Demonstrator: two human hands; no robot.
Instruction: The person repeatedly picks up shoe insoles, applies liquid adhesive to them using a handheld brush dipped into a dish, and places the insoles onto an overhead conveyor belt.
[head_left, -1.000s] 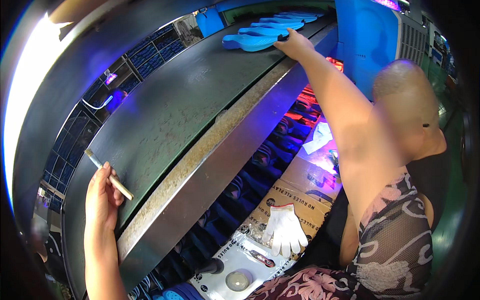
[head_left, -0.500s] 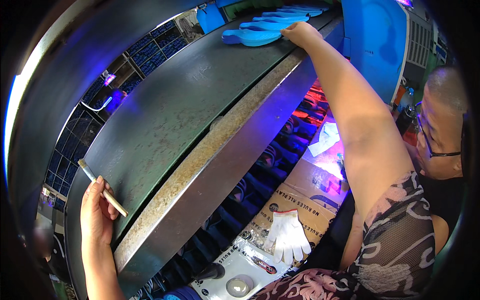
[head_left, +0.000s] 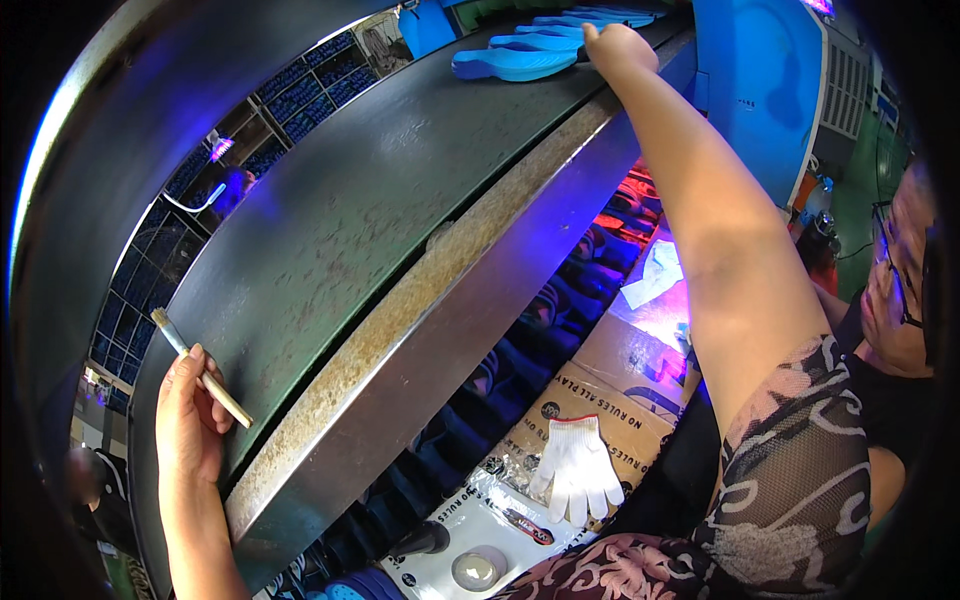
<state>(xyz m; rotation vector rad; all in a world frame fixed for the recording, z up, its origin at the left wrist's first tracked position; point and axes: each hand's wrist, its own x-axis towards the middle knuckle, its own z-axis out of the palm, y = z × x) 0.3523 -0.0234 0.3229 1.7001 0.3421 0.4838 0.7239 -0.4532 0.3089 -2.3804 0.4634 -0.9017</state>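
Note:
My left hand (head_left: 190,415) is closed around the pale wooden handle of a brush (head_left: 213,385), bristles pointing up and away over the near end of a dark green conveyor belt (head_left: 330,255). Far along the belt, several blue shoe soles (head_left: 515,64) lie in an overlapping row. My right arm stretches out to them. There my right hand (head_left: 620,50) has its fingers bent together at the right ends of the nearest soles. The fingertips seem to touch a sole's edge, but whether anything is pinched between them is too small to make out.
A metal rail (head_left: 450,280) edges the belt. Below it are dark shoes on a rack, a cardboard sheet (head_left: 590,390), a white glove (head_left: 577,470) and a round container (head_left: 478,568). A blue machine (head_left: 755,110) stands far right. Another person (head_left: 895,270) is close on my right.
My right hand has shifted slightly farther along the belt, from the nearest sole's end toward the one behind. The person on my right has lowered their head. My left hand keeps the brush.

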